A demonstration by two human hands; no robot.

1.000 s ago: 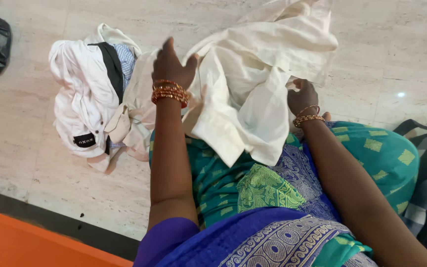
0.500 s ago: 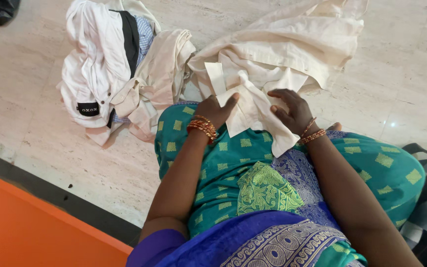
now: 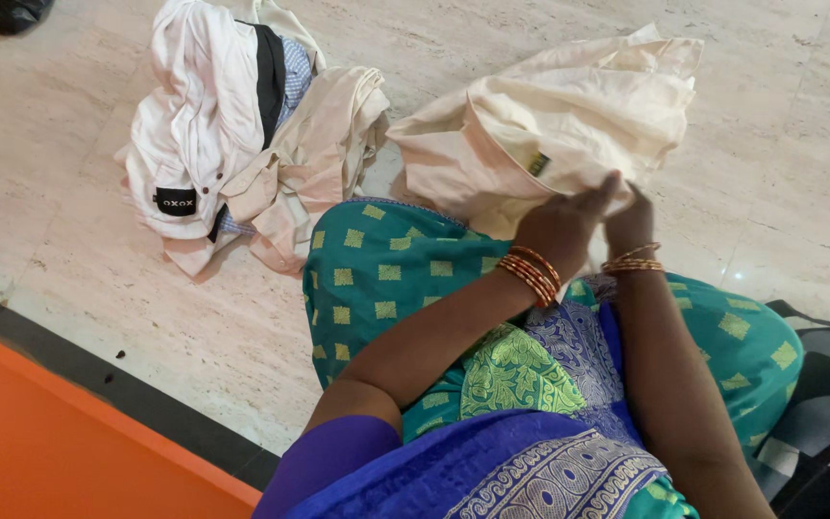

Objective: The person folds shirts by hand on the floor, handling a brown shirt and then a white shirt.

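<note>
Orange edging (image 3: 40,452) and a dark strip border the pale stone floor (image 3: 98,279) at the far left. Further right lies a heap of clothes (image 3: 232,135): a white shirt with a black label, a dark piece, a blue checked bit and a beige garment slumped against it, all untouched. Just beside the heap, the cream shirt (image 3: 549,125) rests partly on the floor and partly against the person's knee, which is draped in a green sari (image 3: 386,279). Its collar side with a small tag faces up. The left hand (image 3: 559,226) and the right hand (image 3: 631,221) are close together, both pinching the near edge of the cream shirt, fingers closed on the cloth. The work looks like gathering or folding, with this shirt caught at one edge and not yet laid flat. A next move would probably call for drawing the hands apart along the edge to stretch the cloth square, keeping it off the heap. A dark checked fabric (image 3: 818,384) shows at the far right.
</note>
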